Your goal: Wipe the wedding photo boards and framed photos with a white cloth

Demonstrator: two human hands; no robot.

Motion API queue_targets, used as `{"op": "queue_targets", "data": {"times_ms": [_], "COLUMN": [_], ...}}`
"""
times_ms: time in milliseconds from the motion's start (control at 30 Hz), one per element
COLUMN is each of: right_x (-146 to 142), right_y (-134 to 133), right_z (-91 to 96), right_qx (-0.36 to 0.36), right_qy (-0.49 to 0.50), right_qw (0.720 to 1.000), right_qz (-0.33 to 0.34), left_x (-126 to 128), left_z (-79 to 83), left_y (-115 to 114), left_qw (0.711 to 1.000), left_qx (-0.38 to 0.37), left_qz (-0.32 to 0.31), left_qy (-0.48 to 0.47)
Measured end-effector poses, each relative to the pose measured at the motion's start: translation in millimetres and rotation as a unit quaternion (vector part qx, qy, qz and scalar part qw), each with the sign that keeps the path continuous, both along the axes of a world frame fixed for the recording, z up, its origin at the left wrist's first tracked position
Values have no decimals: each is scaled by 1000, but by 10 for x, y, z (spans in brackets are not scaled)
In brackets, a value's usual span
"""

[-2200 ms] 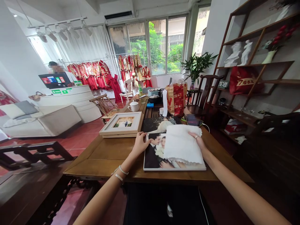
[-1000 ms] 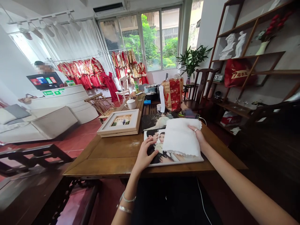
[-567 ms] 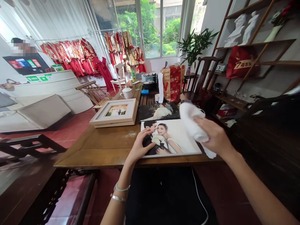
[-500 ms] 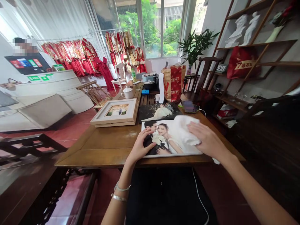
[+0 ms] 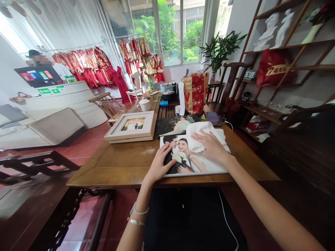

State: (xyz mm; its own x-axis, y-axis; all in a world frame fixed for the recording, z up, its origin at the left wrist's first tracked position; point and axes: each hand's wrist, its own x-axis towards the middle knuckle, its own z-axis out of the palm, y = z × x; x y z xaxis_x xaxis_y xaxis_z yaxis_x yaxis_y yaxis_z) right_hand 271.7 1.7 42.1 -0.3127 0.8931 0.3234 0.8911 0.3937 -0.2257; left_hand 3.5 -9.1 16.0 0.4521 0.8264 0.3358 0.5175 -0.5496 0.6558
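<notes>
My left hand [image 5: 159, 165] lies flat on the left edge of the wedding photo [image 5: 180, 158], fingers spread, gripping nothing. My right hand [image 5: 210, 146] presses palm-down on the white cloth [image 5: 206, 132], fingers stretched out rather than curled around it. The cloth sits bunched on the photo's far right part. The photo lies flat on the wooden table [image 5: 123, 167]. Left of the photo and farther back sits a framed picture [image 5: 132, 126]. Just behind the photo lies a dark print [image 5: 167, 125], and beyond the photo's far right corner a phone [image 5: 214, 118].
</notes>
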Motion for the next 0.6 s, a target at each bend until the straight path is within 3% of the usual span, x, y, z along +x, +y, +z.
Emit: {"op": "queue_targets", "data": {"times_ms": [100,200,333,433,600], "right_x": [-47,-26,108,244,264], "right_y": [-305,-806,-1283,-1205,-458], "right_z": [-23,-76,-124,-111,5], "right_qx": [2,15,10,-4,-57], "right_qy": [-19,-35,-43,-32,-37], "right_qw": [999,996,996,997,998], "right_qz": [43,78,82,64,-5], "left_x": [19,32,21,2,-13], "left_z": [-11,-25,-44,-49,-27], "left_y": [-1,1,6,10,12], "left_qw": [1000,1000,1000,1000,1000], "left_qx": [2,0,4,9,-1], "left_qz": [10,18,7,-5,-9], "left_qy": [-7,-12,-16,-17,-8]}}
